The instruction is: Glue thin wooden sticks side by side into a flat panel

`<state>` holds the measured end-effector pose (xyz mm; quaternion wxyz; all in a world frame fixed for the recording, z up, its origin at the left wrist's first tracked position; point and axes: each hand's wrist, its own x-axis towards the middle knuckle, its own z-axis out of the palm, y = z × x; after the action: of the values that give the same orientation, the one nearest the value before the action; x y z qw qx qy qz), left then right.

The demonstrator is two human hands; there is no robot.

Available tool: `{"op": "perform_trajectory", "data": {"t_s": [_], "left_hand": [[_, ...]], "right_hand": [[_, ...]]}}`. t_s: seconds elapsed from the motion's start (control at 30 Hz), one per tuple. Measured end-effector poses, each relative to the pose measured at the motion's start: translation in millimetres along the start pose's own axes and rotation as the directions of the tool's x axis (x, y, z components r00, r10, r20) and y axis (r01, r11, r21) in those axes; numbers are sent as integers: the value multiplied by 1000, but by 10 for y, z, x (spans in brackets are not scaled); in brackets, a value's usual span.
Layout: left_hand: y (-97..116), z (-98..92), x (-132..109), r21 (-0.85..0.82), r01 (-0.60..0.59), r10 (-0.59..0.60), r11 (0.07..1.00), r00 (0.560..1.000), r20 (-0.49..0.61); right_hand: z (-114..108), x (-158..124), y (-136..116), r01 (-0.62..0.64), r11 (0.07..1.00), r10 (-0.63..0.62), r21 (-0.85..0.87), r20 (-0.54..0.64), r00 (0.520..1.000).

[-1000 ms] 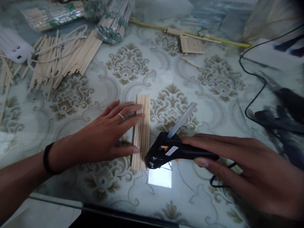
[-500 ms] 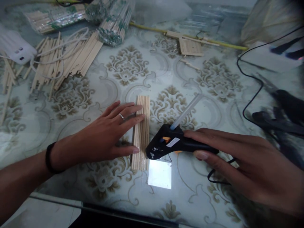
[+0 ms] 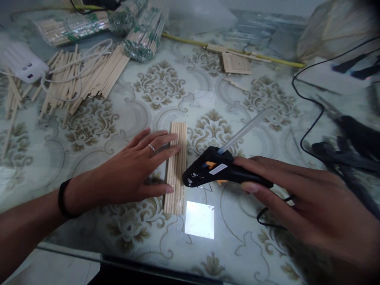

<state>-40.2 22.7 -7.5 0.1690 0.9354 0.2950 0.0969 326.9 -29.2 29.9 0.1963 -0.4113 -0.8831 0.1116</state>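
Several pale wooden sticks (image 3: 179, 170) lie side by side as a narrow strip on the patterned table. My left hand (image 3: 138, 166) is spread, with its fingertips and thumb resting on the strip's left part. A black glue gun (image 3: 221, 168) with a clear glue stick (image 3: 242, 132) in its back is gripped by its handle in my right hand (image 3: 299, 198). The gun's nozzle is at the right edge of the strip. Shiny glue shows near the strip's lower end.
Loose sticks (image 3: 97, 75) and a white power strip (image 3: 25, 63) lie at the back left, by bagged sticks (image 3: 145, 33). A small wooden panel (image 3: 236, 63) is at the back. Pliers (image 3: 350, 126) and a black cable (image 3: 305, 134) are at right.
The glue gun's nozzle has moved up along the strip's right edge, away from its lower end, and the glue stick leans further right. My left hand has hardly moved.
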Motion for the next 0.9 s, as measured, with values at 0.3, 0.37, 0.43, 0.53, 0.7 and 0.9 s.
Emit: {"op": "perform_trajectory", "data": {"t_s": [0.3,0.37,0.43,0.53,0.7,0.9], "left_hand": [[-4,-11,2,-8,-6,6,1000,1000,-1],[-3,-3,5,-14,-10,10,1000,1000,-14],[-2,4,7,-19,-11,10,1000,1000,-23],[-2,0,7,-4,-21,21,1000,1000,-14],[4,-18,9,-10,-15,15,1000,1000,-15],[6,-8,8,-22,14,-13,1000,1000,8]], "right_hand": [[47,-63,8,-57,998,59,25,-68,996],[40,-59,0,-68,998,69,18,-72,995],[23,-42,-14,-76,997,78,34,-58,995],[-4,-7,-33,-90,995,91,34,-48,995],[9,27,-35,-88,996,89,8,-67,994],[45,32,-39,-118,993,117,-2,-124,985]]}}
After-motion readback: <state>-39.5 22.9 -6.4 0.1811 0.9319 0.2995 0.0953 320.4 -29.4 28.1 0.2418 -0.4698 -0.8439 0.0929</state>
